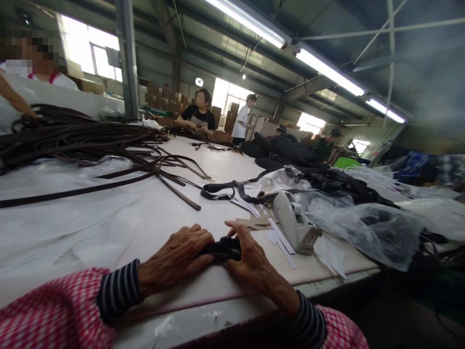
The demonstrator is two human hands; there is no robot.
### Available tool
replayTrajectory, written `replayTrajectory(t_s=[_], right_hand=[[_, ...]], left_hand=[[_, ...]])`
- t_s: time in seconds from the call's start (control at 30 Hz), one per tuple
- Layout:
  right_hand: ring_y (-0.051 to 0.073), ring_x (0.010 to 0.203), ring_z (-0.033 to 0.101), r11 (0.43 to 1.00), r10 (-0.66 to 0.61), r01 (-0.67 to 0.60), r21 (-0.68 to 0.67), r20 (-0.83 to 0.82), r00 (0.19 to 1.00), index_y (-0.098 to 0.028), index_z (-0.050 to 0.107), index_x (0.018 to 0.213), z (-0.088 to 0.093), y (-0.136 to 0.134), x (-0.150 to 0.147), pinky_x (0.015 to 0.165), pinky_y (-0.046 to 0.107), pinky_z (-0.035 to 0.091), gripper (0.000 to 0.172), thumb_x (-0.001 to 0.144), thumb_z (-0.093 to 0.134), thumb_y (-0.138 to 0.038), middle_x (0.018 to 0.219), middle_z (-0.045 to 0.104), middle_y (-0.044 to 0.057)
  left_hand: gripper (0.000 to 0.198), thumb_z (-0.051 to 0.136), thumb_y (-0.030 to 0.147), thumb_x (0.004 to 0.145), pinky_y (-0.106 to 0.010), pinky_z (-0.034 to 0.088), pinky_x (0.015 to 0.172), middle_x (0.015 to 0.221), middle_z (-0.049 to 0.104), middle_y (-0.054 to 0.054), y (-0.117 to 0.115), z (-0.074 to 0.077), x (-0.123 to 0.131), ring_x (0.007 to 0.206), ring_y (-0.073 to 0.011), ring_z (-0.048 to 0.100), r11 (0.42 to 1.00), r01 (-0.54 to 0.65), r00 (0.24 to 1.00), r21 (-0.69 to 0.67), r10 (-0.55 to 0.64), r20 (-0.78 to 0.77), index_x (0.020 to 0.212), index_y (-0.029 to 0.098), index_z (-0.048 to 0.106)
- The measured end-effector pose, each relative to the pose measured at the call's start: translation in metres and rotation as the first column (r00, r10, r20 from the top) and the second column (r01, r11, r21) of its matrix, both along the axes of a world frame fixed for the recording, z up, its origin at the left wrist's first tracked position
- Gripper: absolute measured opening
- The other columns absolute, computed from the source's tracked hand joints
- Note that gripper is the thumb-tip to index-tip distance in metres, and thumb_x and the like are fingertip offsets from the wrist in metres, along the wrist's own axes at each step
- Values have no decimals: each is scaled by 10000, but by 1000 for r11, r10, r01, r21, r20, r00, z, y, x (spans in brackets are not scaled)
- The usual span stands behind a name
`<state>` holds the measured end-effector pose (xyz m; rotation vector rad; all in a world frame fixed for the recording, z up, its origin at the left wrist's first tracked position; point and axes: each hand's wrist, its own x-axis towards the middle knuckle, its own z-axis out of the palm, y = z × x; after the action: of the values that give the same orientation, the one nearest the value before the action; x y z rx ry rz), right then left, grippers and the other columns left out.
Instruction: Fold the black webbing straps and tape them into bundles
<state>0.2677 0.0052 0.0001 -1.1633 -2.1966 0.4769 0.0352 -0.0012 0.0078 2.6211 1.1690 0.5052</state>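
Observation:
My left hand [174, 259] and my right hand [250, 257] rest together on the white table [109, 228] near its front edge. Both close on a small black folded piece, probably a strap [223, 248], held between them. The left fingers curl over its left end and the right fingers press on its right end. A grey tape dispenser [294, 220] stands just right of my right hand. White paper strips [281, 240] and brown card pieces lie beside it.
A big pile of dark brown straps [83, 140] covers the table's left. Black straps [232, 189], dark bags and clear plastic bags [366, 223] lie to the right. Other people sit and stand at the far end; one person is at far left.

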Motion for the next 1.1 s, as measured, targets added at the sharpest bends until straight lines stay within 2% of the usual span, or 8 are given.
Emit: replayTrajectory(t_s=[0.13, 0.23, 0.33, 0.43, 0.6, 0.83, 1.0, 1.1], right_hand=[[244, 1074, 562, 989, 115, -137, 61, 274, 955, -264, 488, 1330, 14, 0, -10, 934, 396, 461, 539, 853, 730, -330, 1190, 596, 56], [260, 1018, 566, 972, 36, -143, 188, 478, 877, -215, 567, 1133, 13, 0, -17, 897, 413, 452, 303, 937, 642, -434, 1101, 620, 80], [262, 979, 558, 941, -19, -174, 291, 558, 830, -190, 555, 1040, 7, 1, -16, 859, 412, 447, 286, 974, 576, -468, 1066, 618, 94], [248, 972, 545, 919, 17, -242, 310, 584, 812, -186, 536, 1033, 3, 3, -12, 825, 382, 442, 241, 987, 569, -420, 1074, 609, 88], [200, 929, 545, 918, 48, -252, 306, 545, 837, -202, 523, 1031, 0, 7, -13, 768, 320, 421, 148, 989, 575, -333, 1045, 606, 44], [192, 899, 550, 913, 16, -232, 334, 540, 841, -202, 509, 1066, -8, 8, -15, 739, 324, 425, 129, 954, 573, -202, 1019, 617, 29], [193, 884, 562, 910, 24, -244, 335, 546, 838, -194, 506, 1031, -13, 13, -14, 722, 310, 425, 111, 942, 570, -209, 1005, 628, 35], [196, 900, 575, 925, 53, -239, 295, 524, 850, -191, 526, 1046, -10, 14, -12, 745, 304, 435, 124, 951, 577, -251, 1021, 637, 47]], left_hand=[[141, 461, 252, 1034, -425, 392, 823, 1025, 615, -70, 1, -7, 6, 932, -265, 520, 981, -26, 984, 191, 58, -167, 1043, 187, 585], [200, 500, 306, 1026, -464, 397, 831, 1040, 615, -102, 0, -12, 9, 957, -300, 511, 939, -3, 958, 345, 101, -268, 1123, 147, 571], [234, 549, 374, 1005, -465, 394, 831, 1043, 603, -97, -2, -17, 10, 956, -299, 502, 922, 0, 956, 387, 114, -270, 1092, 157, 563], [73, 524, 211, 1006, -456, 377, 850, 1066, 589, -79, -2, -20, 8, 975, -287, 489, 927, 17, 966, 376, 83, -247, 1067, 182, 551], [225, 467, 19, 932, -429, 357, 823, 1024, 582, -54, 6, -19, 4, 908, -250, 485, 965, 60, 989, 255, -23, -146, 1045, 195, 552], [194, 415, 154, 992, -400, 398, 797, 961, 612, -63, 12, -22, 0, 861, -257, 524, 944, 65, 988, 325, -16, -152, 978, 207, 601], [464, 354, 36, 890, -354, 424, 945, 1175, 639, -78, 19, -44, -17, 1071, -236, 571, 858, 138, 990, 495, -111, -83, 1281, 234, 505], [475, 353, 81, 912, -330, 431, 986, 1237, 641, -80, 23, -52, -21, 1137, -226, 573, 865, 160, 985, 475, -174, -14, 1338, 255, 470]])
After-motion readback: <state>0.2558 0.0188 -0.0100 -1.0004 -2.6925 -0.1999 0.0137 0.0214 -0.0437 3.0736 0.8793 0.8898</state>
